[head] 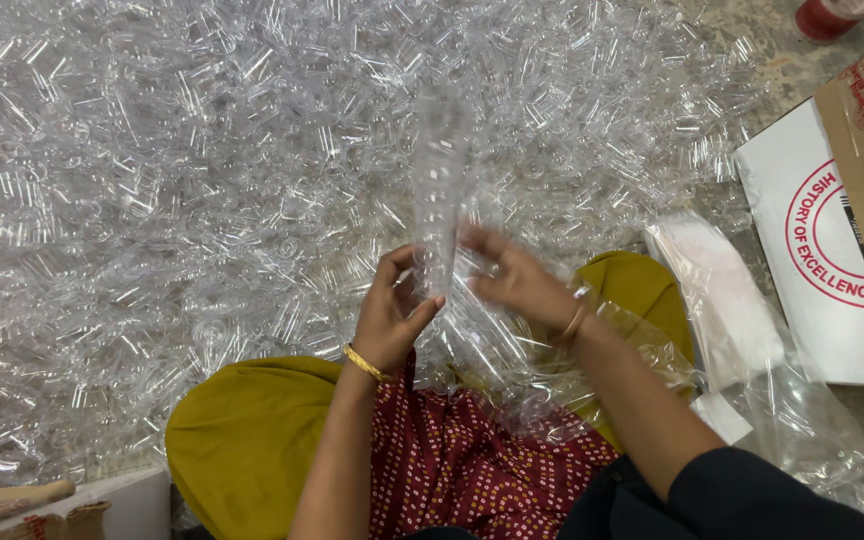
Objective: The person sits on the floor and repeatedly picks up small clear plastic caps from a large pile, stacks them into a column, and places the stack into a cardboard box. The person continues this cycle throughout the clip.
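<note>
A tall stack of clear plastic cups [439, 175] stands upright in front of me. My left hand [394, 315], with a gold bangle on the wrist, is shut around the stack's lower end. Just to the right, my right hand [514, 280] is blurred, fingers spread, touching or very close to the stack's base; I cannot tell if it holds a cup. All around lies a huge heap of loose clear plastic cups [182, 190]. My knees in mustard-yellow trousers [242, 430] and a red dotted garment [462, 460] fill the bottom of the view.
A white and brown cardboard box [832, 250] with red print lies at the right. Clear plastic bags [742, 330] rest beside it. A red roll of tape [828, 16] sits at the top right. A wooden stick [7, 497] and another box show at the bottom left.
</note>
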Action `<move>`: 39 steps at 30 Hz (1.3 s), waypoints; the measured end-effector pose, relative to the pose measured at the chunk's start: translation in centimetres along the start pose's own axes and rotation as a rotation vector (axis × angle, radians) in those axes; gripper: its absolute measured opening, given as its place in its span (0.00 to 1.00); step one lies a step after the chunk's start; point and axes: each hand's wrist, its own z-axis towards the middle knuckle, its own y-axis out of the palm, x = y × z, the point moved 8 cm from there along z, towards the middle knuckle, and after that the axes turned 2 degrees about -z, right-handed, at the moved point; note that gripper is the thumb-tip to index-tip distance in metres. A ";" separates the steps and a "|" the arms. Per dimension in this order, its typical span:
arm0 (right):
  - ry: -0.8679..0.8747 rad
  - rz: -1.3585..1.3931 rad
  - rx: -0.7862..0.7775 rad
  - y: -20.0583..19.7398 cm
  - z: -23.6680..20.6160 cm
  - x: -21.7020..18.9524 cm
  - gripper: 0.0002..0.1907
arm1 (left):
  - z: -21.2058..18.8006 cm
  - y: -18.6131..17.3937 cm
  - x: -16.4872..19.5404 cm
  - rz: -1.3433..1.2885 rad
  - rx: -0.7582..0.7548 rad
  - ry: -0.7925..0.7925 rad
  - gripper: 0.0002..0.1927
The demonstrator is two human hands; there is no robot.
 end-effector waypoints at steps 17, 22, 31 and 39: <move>0.037 -0.170 0.157 1.4 -3.7 1.5 0.34 | 0.7 3.1 -3.7 -0.519 0.039 -0.174 0.26; 0.011 -0.193 0.191 1.1 -4.2 1.3 0.36 | 0.9 3.3 -3.9 -0.323 0.036 -0.088 0.25; 0.044 -0.246 0.163 0.5 -5.0 1.5 0.35 | 0.5 4.5 -3.3 -0.515 -0.001 -0.133 0.27; -0.019 -0.222 0.189 -0.3 -5.7 1.2 0.34 | 0.8 5.8 -2.5 -0.500 -0.054 -0.119 0.27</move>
